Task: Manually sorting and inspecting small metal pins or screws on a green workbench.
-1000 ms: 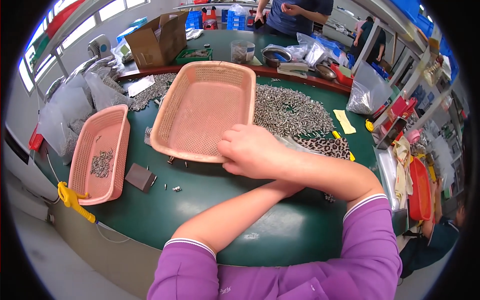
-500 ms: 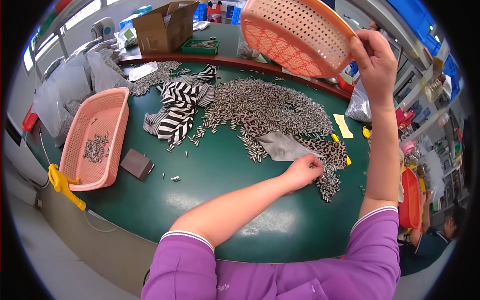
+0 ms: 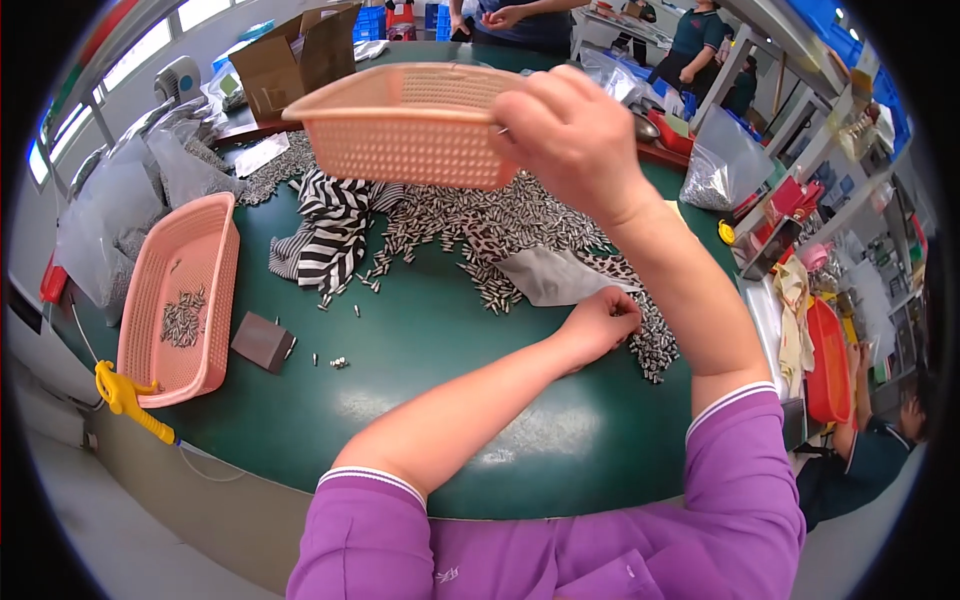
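Observation:
My right hand (image 3: 578, 140) is raised and closed round the right end of a peach perforated plastic basket (image 3: 410, 142), which hangs nearly level above the table. Behind and below it spreads a heap of small metal cylinders (image 3: 440, 215), partly hidden by the basket and my arm. My left hand (image 3: 600, 322) rests low at the heap's right side, fingers pinched together; whatever is in them does not show. Next to it lie a grey cloth (image 3: 550, 277) and a leopard-print cloth (image 3: 610, 266). A smaller clump of cylinders (image 3: 655, 350) sits just right of my left hand.
A pink basket (image 3: 222, 320) with some cylinders stands at left, beside a yellow air gun (image 3: 122, 398) and a dark block (image 3: 262, 342). Striped cloth (image 3: 335, 235), bags of parts (image 3: 105, 210) and a cardboard box (image 3: 290, 70) lie further back. Other people stand beyond the table and at right.
My right hand has swung the peach basket leftward and down, from tilted with its underside showing to nearly level. My left hand stays by the heap. The view has shifted slightly.

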Tool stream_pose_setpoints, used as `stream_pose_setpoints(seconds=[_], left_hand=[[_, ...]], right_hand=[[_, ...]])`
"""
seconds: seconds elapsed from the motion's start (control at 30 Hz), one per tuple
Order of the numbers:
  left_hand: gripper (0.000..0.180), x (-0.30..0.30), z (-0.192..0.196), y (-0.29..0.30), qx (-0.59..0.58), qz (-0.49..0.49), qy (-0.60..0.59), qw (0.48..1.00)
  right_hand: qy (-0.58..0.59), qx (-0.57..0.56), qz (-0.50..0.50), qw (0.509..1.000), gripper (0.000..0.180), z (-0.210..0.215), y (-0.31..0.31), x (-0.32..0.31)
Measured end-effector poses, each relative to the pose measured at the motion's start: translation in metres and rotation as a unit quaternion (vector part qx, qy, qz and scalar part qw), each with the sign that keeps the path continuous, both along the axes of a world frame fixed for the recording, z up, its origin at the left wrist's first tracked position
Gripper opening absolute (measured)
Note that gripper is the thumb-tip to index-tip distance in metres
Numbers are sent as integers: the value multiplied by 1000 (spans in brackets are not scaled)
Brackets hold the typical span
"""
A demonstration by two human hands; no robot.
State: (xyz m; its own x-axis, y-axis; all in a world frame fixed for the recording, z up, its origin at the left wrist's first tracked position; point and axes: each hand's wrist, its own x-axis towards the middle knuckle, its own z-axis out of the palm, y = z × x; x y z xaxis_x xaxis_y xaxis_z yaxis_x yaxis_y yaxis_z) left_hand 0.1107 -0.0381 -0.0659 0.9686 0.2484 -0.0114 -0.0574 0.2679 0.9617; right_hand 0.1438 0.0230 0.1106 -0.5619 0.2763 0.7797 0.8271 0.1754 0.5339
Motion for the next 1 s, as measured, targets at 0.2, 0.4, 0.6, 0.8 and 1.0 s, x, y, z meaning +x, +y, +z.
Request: stream_pose_setpoints(seconds=[0.2,0.4,0.6,0.8,1.0], left_hand=[[32,-8,0,-3,-34,-42,-115,992],[23,-4,-15,11,-15,-125,-160,979],[12,4,-2,-1,79,15,-60,995],[5,-9,24,-3,-18,16,-14,1000],[13,-1,5,-4,18,28,-28,999]], right_hand=[[17,-113,53,992,15,-60,17,-45],[156,-304,81,936,37,-80,-12,-68],[276,-457,-161,830,37,-76,-50,2],[274,-516,-205,785,14,-100,-57,24],[301,-423,-253,816,12,-78,-67,39]])
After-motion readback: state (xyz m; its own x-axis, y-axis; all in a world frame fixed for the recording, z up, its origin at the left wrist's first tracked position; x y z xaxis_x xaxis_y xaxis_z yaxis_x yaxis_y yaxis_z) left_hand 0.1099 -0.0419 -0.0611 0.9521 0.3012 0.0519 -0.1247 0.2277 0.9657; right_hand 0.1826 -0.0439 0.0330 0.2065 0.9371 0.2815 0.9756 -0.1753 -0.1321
